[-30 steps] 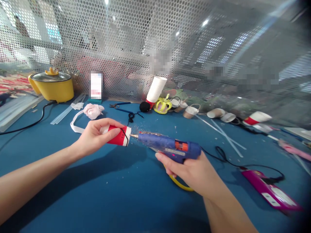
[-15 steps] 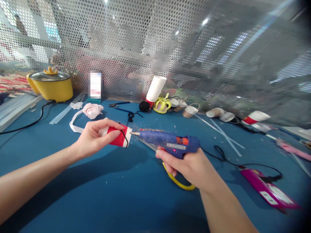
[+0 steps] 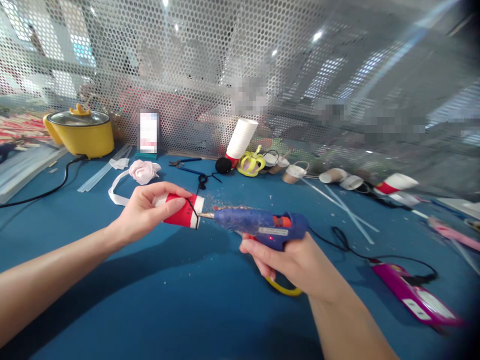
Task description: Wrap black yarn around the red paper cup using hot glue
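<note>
My left hand [image 3: 144, 212] is closed on a red and white paper cup [image 3: 177, 216], held on its side with one end toward the right. Black yarn [image 3: 194, 207] runs over that end of the cup, under my fingertips, and leads back to the table. My right hand [image 3: 281, 257] grips a blue hot glue gun [image 3: 258, 224] by its handle, and a small red light glows on its side. The metal nozzle meets the yarn at the cup's end. Scissors with a yellow handle [image 3: 285, 288] lie partly hidden beneath my right hand.
Behind the hands are pliers [image 3: 185, 164], a black yarn ball [image 3: 223, 165], stacked paper cups [image 3: 242, 137] and a pink fabric rose [image 3: 143, 172]. A yellow pot [image 3: 88, 137] stands back left. Glue sticks [image 3: 345, 207] and a magenta power strip [image 3: 416, 292] lie right, its cord near the gun.
The glue gun's nozzle has shifted slightly left and down along the cup's end, from the rim area onto the yarn. My left hand keeps the cup nearly still.
</note>
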{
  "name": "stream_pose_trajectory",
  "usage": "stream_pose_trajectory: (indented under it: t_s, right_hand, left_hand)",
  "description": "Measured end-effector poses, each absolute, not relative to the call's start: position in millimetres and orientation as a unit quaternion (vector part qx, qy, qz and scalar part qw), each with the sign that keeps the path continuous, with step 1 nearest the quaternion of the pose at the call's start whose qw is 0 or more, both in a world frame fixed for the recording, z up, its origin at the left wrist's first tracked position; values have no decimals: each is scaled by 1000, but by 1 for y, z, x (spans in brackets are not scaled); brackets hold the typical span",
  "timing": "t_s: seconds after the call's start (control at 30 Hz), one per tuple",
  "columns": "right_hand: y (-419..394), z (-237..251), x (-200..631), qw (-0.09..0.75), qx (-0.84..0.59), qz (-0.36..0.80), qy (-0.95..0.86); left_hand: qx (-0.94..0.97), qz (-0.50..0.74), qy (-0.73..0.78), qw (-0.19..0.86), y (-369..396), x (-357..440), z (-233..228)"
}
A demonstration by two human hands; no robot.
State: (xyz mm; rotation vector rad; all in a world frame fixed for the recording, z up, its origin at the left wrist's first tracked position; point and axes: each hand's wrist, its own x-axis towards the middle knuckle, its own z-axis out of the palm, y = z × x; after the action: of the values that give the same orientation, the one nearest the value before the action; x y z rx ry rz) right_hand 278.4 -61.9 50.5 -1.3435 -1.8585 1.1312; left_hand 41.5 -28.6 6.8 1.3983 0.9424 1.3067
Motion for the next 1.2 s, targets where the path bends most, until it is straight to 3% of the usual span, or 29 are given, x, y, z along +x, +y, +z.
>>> stream_pose_trajectory:
  t_s: [0.77, 1.03, 1.2]
  right_hand:
    - [-43, 32, 288, 346, -455, 502, -649]
    - [-50, 36, 284, 326, -456, 508, -655]
    - [-48, 34, 285, 369, -459, 489, -643]
  left_hand:
    - [647, 577, 345, 359, -36, 43, 8]
    - [649, 589, 326, 355, -36, 44, 7]
    - [650, 587, 330, 352, -38, 45, 9]
